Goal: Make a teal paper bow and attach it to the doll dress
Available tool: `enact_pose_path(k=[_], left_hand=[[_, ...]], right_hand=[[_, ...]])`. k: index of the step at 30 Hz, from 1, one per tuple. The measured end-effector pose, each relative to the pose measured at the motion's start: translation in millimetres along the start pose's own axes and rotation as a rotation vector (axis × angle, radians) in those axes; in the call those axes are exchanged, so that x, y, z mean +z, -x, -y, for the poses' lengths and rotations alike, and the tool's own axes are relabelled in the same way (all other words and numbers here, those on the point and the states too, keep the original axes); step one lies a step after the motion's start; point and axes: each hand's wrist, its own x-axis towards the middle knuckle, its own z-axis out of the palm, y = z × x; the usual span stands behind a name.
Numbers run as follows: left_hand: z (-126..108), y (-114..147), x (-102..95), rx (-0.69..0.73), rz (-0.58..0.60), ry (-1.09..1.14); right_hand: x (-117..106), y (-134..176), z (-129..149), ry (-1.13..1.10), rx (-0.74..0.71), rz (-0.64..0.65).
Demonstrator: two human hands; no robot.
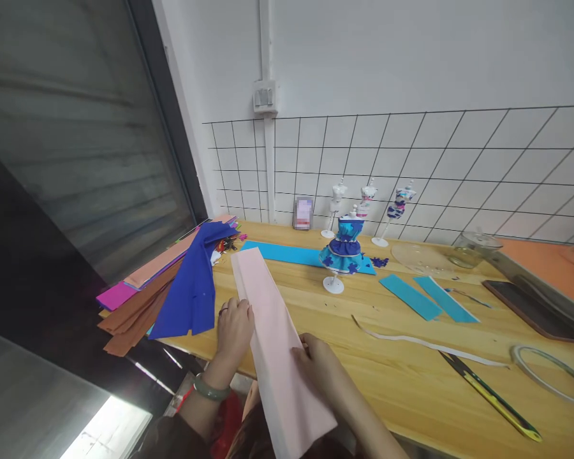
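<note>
Over the front edge of the wooden worktop [387, 389] slants a long, pale pink, folded paper-like strip [273, 319], its far end lying on the wood and its near end toward the person. Both hands are at it, apart from each other: the left hand [236, 326] lays its fingers on the strip's left edge, though whether it grips cannot be told; the right hand [318, 368] pinches the right edge, nearer the body. Left of the strip lies a deep-blue folded sheet [191, 287] over brown crinkled strips [138, 312]. Beyond, to the right, a small dress form in a ruffled blue-and-turquoise dress [343, 248] stands upright.
</note>
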Motion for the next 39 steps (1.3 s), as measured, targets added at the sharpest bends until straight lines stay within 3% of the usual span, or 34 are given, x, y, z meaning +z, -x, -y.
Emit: enact_pose_path(k=[5, 8, 14, 20, 28, 33, 39], left_hand=[[6, -2, -2.6, -0.024, -0.050, 0.125], [10, -4, -5.1, -0.079, -0.108, 0.386], [10, -8, -11.1, -0.500, 0.100, 1.246], [9, -4, -18.7, -0.726, 0.128, 1.558], [14, 9, -24.9, -0.794, 0.100, 1.698], [17, 24, -30.5, -0.807, 0.073, 1.679], [16, 34, -38.0, -0.856, 0.138, 1.594]], right_hand=[[-1, 0, 3, -0.455, 0.015, 0.050], [-5, 4, 9, -0.783, 0.057, 0.119], [3, 9, 13, -1.156, 0.107, 0.202], [13, 13, 17, -1.237, 0.164, 0.220], [26, 16, 25, -1.339, 0.225, 0.252], [35, 15, 26, -1.420, 0.233, 0.272], [45, 19, 33, -1.445, 0.236, 0.296]])
